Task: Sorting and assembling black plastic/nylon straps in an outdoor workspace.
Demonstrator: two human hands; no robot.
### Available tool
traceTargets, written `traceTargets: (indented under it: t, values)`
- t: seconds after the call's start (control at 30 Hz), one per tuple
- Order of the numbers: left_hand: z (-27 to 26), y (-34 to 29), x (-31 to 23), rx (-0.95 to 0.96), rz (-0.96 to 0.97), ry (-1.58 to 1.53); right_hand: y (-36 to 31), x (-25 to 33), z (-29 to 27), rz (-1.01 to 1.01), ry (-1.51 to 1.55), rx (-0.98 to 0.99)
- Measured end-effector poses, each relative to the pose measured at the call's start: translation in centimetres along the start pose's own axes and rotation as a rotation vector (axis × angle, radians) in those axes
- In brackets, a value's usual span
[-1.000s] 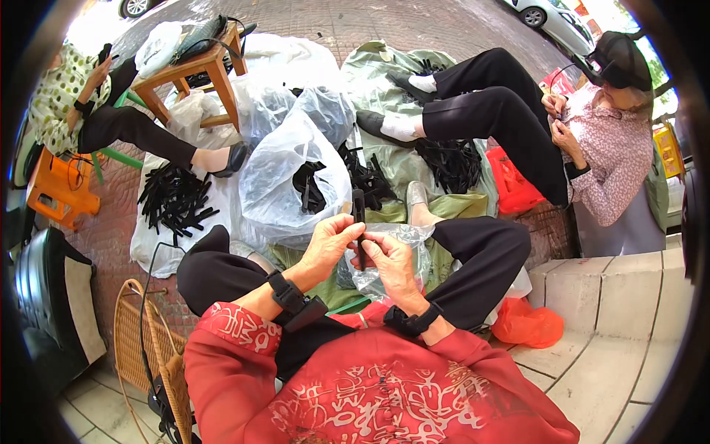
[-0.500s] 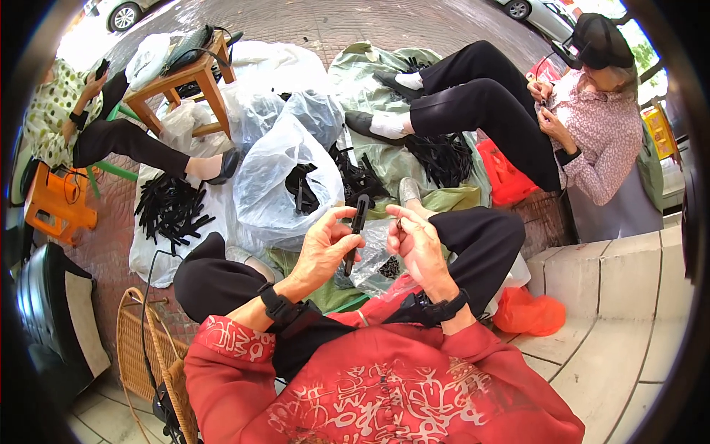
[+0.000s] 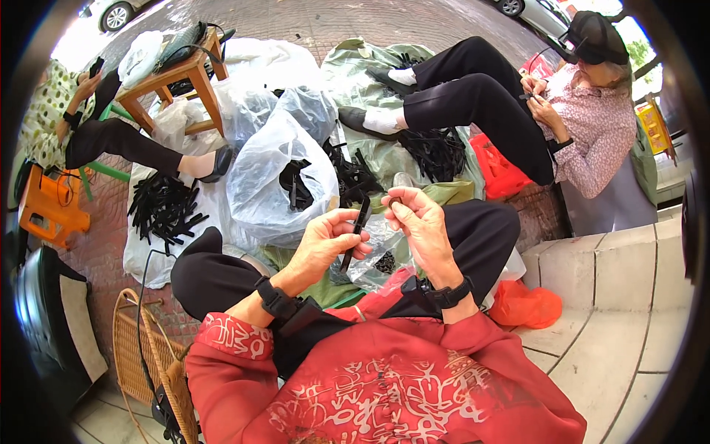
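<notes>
My left hand (image 3: pixel 323 246) grips a slim black strip (image 3: pixel 364 214) between thumb and fingers, and the strip stands slanted with its upper end leaning right. Just right of it, my right hand (image 3: pixel 425 229) is closed in a pinch on a small dark piece (image 3: pixel 395 200), too small to name. The two hands are close together but apart, above my lap. Below and between them lies a clear plastic bag (image 3: pixel 379 275) with small black parts (image 3: pixel 384 262) in it. Beyond my left hand stands an open white plastic bag (image 3: pixel 255 177) holding more black strips (image 3: pixel 297 185).
Heaps of black strips lie on sheets at left (image 3: pixel 166 211) and right (image 3: pixel 435 154). One co-worker (image 3: pixel 592 126) sits at right, handling a small dark thing; another (image 3: pixel 55 111) sits at left with a phone. Around me are a wooden stool (image 3: pixel 196 78), wicker basket (image 3: pixel 137 348) and tiled step (image 3: pixel 592 274).
My right hand has lifted slightly and turned, bringing the small dark piece into sight at its fingertips. My left hand keeps the strip, now tilted a little more. The whole view has shifted slightly.
</notes>
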State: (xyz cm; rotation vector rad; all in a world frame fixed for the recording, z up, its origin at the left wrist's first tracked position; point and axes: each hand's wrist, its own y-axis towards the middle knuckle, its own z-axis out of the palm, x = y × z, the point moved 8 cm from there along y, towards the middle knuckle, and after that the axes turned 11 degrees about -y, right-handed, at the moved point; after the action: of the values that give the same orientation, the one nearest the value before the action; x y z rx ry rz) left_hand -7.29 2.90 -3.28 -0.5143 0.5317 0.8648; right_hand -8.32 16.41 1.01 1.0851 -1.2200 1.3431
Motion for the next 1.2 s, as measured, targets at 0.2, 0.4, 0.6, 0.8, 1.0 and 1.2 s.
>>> traceTargets:
  t: [0.2, 0.4, 0.6, 0.8, 1.0, 1.2]
  values:
    - [0.0, -0.2, 0.2, 0.019, -0.019, -0.013, 0.0, -1.2, -0.3, 0.072, 0.045, -0.051]
    - [-0.2, -0.3, 0.7, 0.025, -0.057, 0.006, 1.1, -2.5, -0.8, 0.056, -0.059, 0.014]
    - [-0.3, -0.3, 1.3, 0.018, -0.102, -0.002, 0.8, -2.8, 0.1, 0.071, 0.005, -0.007]
    - [-0.4, -0.2, 1.5, 0.005, -0.125, -0.001, 0.8, -3.2, 0.3, 0.071, -0.036, 0.019]
    - [-0.6, 0.0, 1.7, 0.002, -0.151, -0.012, 0.8, -3.5, 0.3, 0.078, -0.047, 0.01]
    - [-1.3, 0.3, 2.2, -0.033, -0.155, -0.023, 1.2, -3.6, -0.7, 0.092, -0.04, -0.032]
